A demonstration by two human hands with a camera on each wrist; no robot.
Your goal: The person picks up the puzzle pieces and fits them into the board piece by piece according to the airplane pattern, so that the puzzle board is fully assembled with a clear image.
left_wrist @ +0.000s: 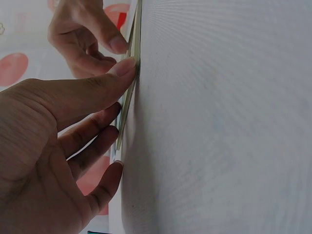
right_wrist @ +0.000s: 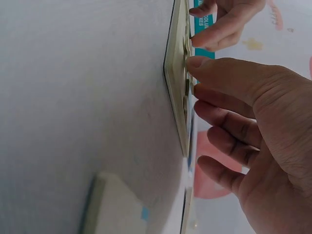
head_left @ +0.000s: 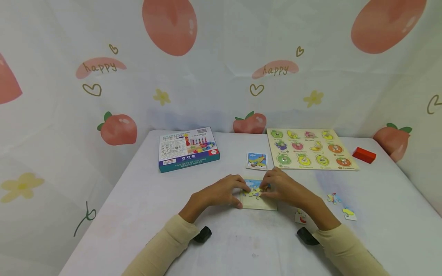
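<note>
A small wooden puzzle board [head_left: 259, 205] lies on the table, its upper part filled with blue and yellow jigsaw pieces [head_left: 251, 184]. My left hand [head_left: 223, 191] holds the board at its left side, thumb at the near left corner and fingertips over the pieces. From the right, my right hand [head_left: 287, 188] pinches a puzzle piece [head_left: 261, 190] between thumb and forefinger, right on the board; the fingers hide much of it. The right wrist view shows the thumb [right_wrist: 199, 63] close over the board's surface, with the other fingers loosely bent.
Loose puzzle pieces [head_left: 349, 214] lie to the right, one partly behind my right forearm. Beyond the board are an airplane picture card [head_left: 257, 161], a fruit puzzle board [head_left: 312, 149] and a red block [head_left: 364, 155]. A beaded-boxes carton [head_left: 188, 149] stands back left.
</note>
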